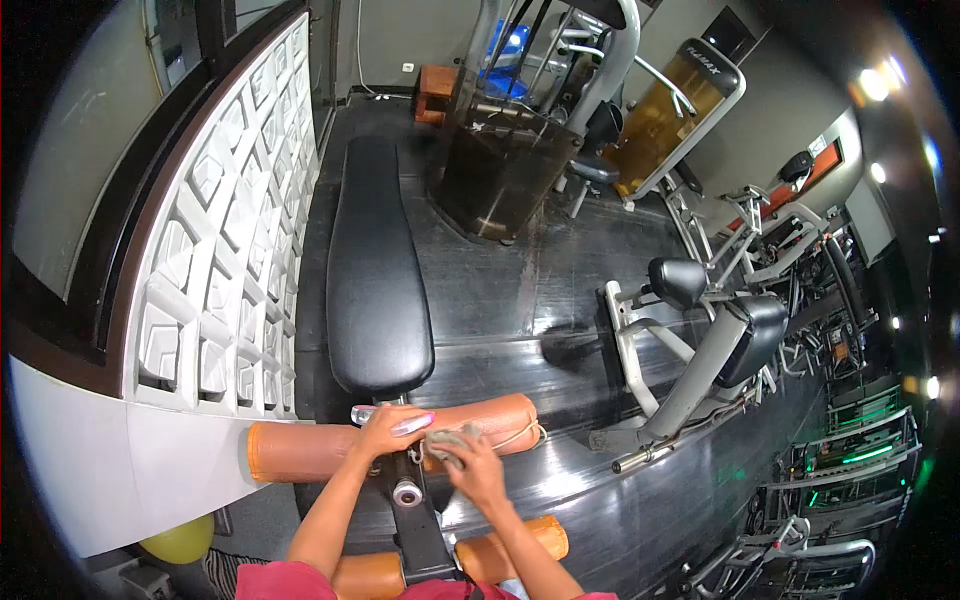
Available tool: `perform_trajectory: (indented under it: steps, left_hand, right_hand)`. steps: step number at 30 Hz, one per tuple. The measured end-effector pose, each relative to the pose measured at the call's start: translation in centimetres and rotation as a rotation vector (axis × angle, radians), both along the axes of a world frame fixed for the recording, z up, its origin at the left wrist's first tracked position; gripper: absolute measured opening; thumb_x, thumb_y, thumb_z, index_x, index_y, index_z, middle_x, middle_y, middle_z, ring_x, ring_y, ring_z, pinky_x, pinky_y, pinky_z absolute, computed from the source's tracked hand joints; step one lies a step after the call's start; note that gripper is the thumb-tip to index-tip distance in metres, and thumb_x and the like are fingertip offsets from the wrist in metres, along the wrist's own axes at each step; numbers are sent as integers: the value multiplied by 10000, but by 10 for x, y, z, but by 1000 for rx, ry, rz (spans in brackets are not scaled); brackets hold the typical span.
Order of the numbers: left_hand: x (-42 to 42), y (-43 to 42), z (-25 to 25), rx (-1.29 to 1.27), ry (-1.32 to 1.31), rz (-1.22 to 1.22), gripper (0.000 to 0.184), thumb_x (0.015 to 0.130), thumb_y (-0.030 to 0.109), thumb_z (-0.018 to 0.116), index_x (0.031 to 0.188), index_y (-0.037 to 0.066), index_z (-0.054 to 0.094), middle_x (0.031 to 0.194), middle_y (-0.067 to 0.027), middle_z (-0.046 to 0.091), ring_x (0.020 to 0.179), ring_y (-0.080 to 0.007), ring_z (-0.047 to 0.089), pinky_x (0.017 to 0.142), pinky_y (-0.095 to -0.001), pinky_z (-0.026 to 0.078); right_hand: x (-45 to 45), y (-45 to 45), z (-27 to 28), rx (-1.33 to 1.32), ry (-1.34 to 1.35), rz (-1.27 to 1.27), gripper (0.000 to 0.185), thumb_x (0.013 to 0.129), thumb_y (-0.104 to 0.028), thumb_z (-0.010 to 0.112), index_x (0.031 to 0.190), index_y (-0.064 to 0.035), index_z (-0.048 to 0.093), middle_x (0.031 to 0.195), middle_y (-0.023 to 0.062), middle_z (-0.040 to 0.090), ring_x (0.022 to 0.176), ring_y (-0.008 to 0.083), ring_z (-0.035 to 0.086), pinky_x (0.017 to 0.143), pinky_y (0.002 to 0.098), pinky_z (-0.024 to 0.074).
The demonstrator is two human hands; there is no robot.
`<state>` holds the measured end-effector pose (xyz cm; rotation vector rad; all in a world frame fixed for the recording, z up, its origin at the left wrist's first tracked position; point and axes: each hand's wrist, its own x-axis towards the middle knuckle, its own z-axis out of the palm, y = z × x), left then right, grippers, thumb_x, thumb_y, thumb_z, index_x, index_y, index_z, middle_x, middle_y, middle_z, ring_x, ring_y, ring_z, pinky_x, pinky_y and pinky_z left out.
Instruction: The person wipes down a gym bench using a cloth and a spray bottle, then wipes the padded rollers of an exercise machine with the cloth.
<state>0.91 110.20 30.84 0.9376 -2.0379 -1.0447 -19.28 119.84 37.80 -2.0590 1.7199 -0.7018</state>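
A clear bottle [411, 425] with a pink part is in my left hand [385, 430], above the middle of the brown foam rollers. My right hand [478, 470] has its fingers closed on a greyish cloth [452, 441], which lies against the right brown roller [510, 415]. The left brown roller [300, 452] extends to the other side of my left forearm. A string hangs round the right roller's end. Just beyond my hands is the long black padded bench [378, 300]. Two lower orange-brown rollers [545, 538] are near my body.
A white lattice partition [215, 240] runs along the left. A weight machine [505, 170] stands ahead on the black floor [480, 290]. To the right is a grey-framed machine with black pads [755, 335]. A yellow-green ball [180, 540] lies at the lower left.
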Motion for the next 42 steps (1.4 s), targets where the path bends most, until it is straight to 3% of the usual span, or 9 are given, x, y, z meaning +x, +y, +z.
perform_trajectory:
  steps: [4,9,13,14,18,28,31,35,42]
  left_hand:
    - [-2,0,1,59,-39,23,319,840,314,787,1061,87,752,1033,-116,736,915,-312,704,754,-387,532]
    - [-5,0,-4,43,56,34,308,860,281,771,1091,79,737,1079,-112,717,968,-324,689,808,-398,537]
    - [-3,-3,7,40,78,70,289,861,233,757,1103,78,728,1091,-132,707,969,-354,682,836,-405,541]
    - [-2,-3,4,36,46,52,273,856,214,760,1090,77,730,1067,-123,709,961,-336,686,829,-401,542]
    - [-2,-3,-2,66,42,3,246,843,177,760,1053,53,732,1021,-117,724,934,-317,694,826,-392,541]
    - [0,0,1,60,-47,25,404,823,399,787,1056,71,745,1045,-106,732,963,-291,691,824,-377,511]
    - [-1,-1,6,57,-62,42,355,816,304,801,1046,41,737,1014,-138,732,914,-317,703,797,-387,544]
    - [-1,-2,-9,106,13,59,333,832,330,767,1049,78,747,1014,-133,738,909,-332,700,802,-400,535]
    - [3,-5,9,68,33,-14,313,801,277,772,1033,68,744,975,-142,739,839,-334,707,746,-389,548]
  right_hand:
    - [-63,-7,5,-79,197,-215,297,773,-153,754,1045,-272,760,1201,46,681,1106,353,612,912,426,539]
    - [-108,-13,20,-140,-46,-581,312,746,-49,715,1021,-187,768,1147,122,696,1091,345,612,1054,444,449]
    - [-90,14,17,-117,-100,-430,307,745,-42,714,1009,-188,770,1168,105,700,1152,313,608,1058,421,452]
    - [-72,19,15,-166,-116,-339,314,709,-56,720,992,-177,785,1112,121,702,1025,331,632,932,412,508]
    - [-11,25,2,11,-77,58,336,732,-142,769,1046,-260,748,1229,-3,671,994,307,618,853,397,553]
    - [-54,-2,3,-161,136,-251,297,751,-138,760,1024,-255,758,1176,19,678,1130,350,615,915,415,540]
    - [-40,-8,6,-110,102,-258,299,752,-125,753,1023,-252,765,1155,28,685,1152,334,604,933,426,533]
    - [10,-9,-10,1,-102,-97,318,744,-145,756,1052,-221,766,1192,62,670,1065,328,617,952,426,517]
    - [-9,-7,-10,87,49,83,360,759,-200,785,1109,-267,736,1223,29,657,1075,316,605,901,413,547]
